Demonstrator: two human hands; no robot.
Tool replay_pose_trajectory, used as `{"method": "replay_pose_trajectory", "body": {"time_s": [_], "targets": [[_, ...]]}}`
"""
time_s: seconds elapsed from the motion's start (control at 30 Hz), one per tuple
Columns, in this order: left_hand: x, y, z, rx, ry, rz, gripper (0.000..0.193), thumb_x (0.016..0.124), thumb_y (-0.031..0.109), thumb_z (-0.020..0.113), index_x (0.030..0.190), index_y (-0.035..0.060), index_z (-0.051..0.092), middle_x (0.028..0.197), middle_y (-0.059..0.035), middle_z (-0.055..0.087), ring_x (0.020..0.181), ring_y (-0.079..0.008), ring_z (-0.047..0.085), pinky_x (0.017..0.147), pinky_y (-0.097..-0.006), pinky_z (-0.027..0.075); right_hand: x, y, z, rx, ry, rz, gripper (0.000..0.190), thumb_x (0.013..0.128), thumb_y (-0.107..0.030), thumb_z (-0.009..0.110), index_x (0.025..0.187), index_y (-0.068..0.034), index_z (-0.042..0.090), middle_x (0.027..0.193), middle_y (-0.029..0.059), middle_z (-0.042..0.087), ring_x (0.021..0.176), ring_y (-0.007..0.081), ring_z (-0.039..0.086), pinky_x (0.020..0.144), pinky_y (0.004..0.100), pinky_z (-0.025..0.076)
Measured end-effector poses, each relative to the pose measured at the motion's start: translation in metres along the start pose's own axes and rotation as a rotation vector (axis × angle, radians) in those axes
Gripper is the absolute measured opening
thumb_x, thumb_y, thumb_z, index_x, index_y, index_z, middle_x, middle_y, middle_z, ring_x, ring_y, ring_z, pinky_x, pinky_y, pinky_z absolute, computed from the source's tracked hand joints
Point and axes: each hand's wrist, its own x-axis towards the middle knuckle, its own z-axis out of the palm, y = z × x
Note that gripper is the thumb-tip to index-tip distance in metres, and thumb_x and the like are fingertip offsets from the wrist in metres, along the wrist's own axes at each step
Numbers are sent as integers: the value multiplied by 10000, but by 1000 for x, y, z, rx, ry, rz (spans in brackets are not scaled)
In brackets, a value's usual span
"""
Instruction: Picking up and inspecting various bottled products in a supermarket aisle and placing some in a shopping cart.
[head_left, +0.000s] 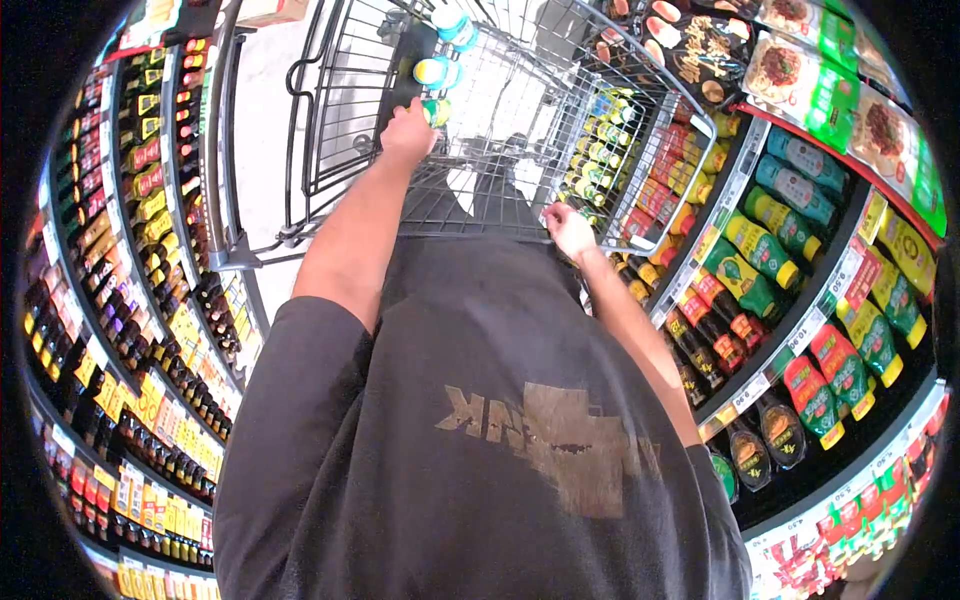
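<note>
A wire shopping cart (495, 97) stands before me. My left hand (409, 133) reaches into its left side, with its fingers on a green and yellow bottle (437, 112). Two blue-white bottles stand beyond it in the cart: one with a yellow top (431, 73), the other with a white top (452, 22). My right hand (571, 229) is at the cart's near right edge, its fingers curled close to the wires; whether it touches them I cannot tell. Nothing shows in its grasp.
Shelves of dark bottles and yellow-labelled goods (150, 225) curve along the left. On the right, a shelf (802, 330) holds squeeze bottles in green, yellow and red, with packaged noodle meals (802, 75) above. Several yellow-capped bottles (600, 154) show through the cart's right side.
</note>
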Motion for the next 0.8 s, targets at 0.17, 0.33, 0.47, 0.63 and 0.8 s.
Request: {"method": "replay_pose_trajectory", "body": {"time_s": [0.17,0.33,0.47,0.63,0.8], "targets": [[16,-2,18,145,71,-7,608,800,339,724,1260,73,427,1174,-210,533,1042,-366,620,848,-452,528,-2,-11,-4,33,-48,82,213,859,-228,557,980,-85,658,916,174,680,877,337,662,796,407,522],[30,-2,31,217,96,101,556,789,354,724,1194,75,466,1098,-159,576,1000,-324,635,803,-451,536,0,-18,-8,55,-30,129,236,859,-236,539,992,-80,656,947,174,679,892,328,663,815,406,516],[27,13,25,153,32,94,548,809,378,680,1207,75,456,1084,-164,598,963,-337,647,785,-462,536,0,-18,-6,105,-19,183,245,839,-235,552,1002,-85,658,964,180,675,901,326,661,824,405,513],[36,4,26,38,44,189,475,811,381,637,1152,75,513,882,-201,662,834,-347,667,710,-447,531,6,-30,-12,68,-77,231,253,830,-229,550,1010,-91,661,989,178,672,939,331,651,839,405,510],[-16,14,-16,-60,163,274,459,787,410,652,1070,64,544,794,-199,666,791,-368,666,675,-473,514,12,-37,-9,169,78,-58,427,796,-198,651,1185,-48,559,1108,204,626,1049,349,607,914,409,481]]}}
